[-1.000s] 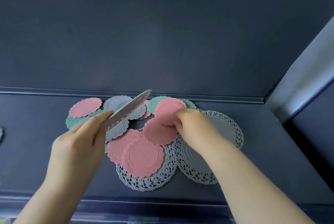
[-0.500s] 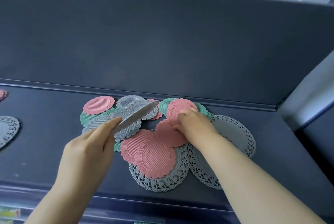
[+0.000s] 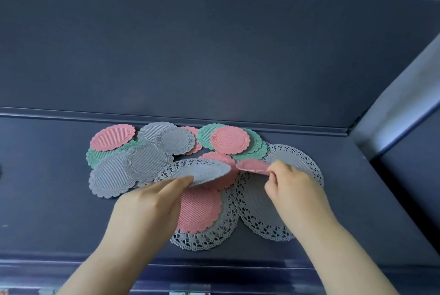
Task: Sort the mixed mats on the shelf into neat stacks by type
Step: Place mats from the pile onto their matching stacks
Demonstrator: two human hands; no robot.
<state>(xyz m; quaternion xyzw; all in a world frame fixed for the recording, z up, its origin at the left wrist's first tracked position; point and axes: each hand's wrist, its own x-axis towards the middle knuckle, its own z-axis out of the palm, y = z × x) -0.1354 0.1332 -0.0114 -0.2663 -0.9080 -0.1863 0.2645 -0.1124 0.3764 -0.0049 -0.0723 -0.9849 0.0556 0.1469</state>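
Your left hand (image 3: 152, 202) has thumb and fingers clamped on the near edge of a grey lace doily (image 3: 200, 171), holding it tilted up off the pile. Your right hand (image 3: 292, 187) is pinching the rim of a small pink mat (image 3: 253, 166), raised a little above the heap. Both hang over the middle of the shelf (image 3: 47, 211), right above the mess.

My take: peel that pink one up slowly. It looks floppy, and its far edge sits close to the green mats (image 3: 256, 146), so it could drag one along. Hold the doily fairly level so the lace doesn't snag on scalloped edges.

Other stuff around:
- A front doily (image 3: 207, 237) lies flat with a pink coaster (image 3: 202, 209) on top, probably a decent spot to start the pink stack.
- Another flat doily (image 3: 259, 221) sits under your right wrist, so your own arm blocks it.
- Grey scalloped mats (image 3: 112, 180) overlap on the left, with green peeking out underneath.
- A back-left pink mat (image 3: 113, 137) and a back pink mat (image 3: 229, 140) lie on top of the others by the rear wall.

Nothing's a proper stack yet, I'd say.
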